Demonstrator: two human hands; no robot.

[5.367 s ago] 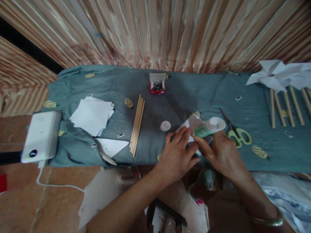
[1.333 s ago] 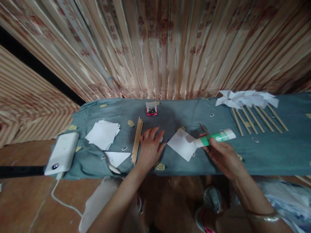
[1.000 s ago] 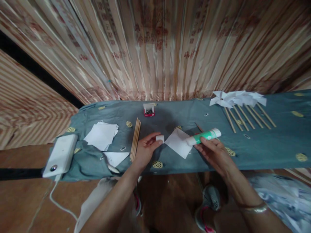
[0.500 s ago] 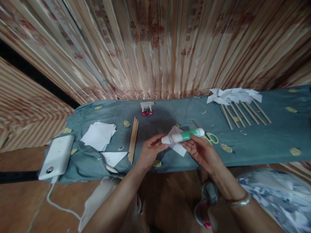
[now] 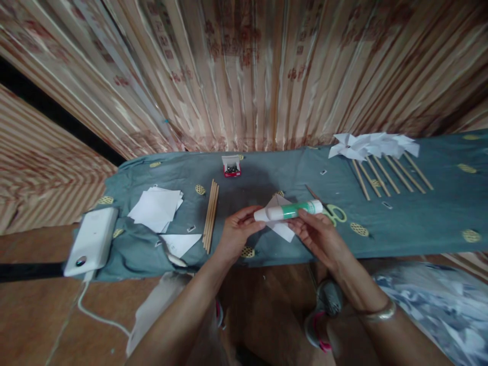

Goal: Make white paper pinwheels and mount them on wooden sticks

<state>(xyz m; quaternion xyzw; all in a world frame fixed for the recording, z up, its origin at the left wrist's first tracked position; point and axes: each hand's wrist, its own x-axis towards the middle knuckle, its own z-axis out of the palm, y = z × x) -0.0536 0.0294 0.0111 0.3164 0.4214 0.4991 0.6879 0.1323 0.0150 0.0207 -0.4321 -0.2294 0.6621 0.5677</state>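
Observation:
A white glue stick with a green label is held level above the cloth. My right hand is closed round its body near the right end. The fingers of my left hand pinch the white glue stick cap, which meets the tube's left end. Beneath the glue stick, a piece of white paper lies partly covered by it and by my right fingers. Scissors with pale green handles rest just beyond my right hand.
Several wooden sticks lie left of my hands, with a stack of paper squares and a folded paper piece further left. A small red box stands behind. Paper pinwheels lie at right, a white power bank at left.
The cap in my left hand and the glue stick tube have come together; a slight gap showed between them before. The whole view has shifted a little.

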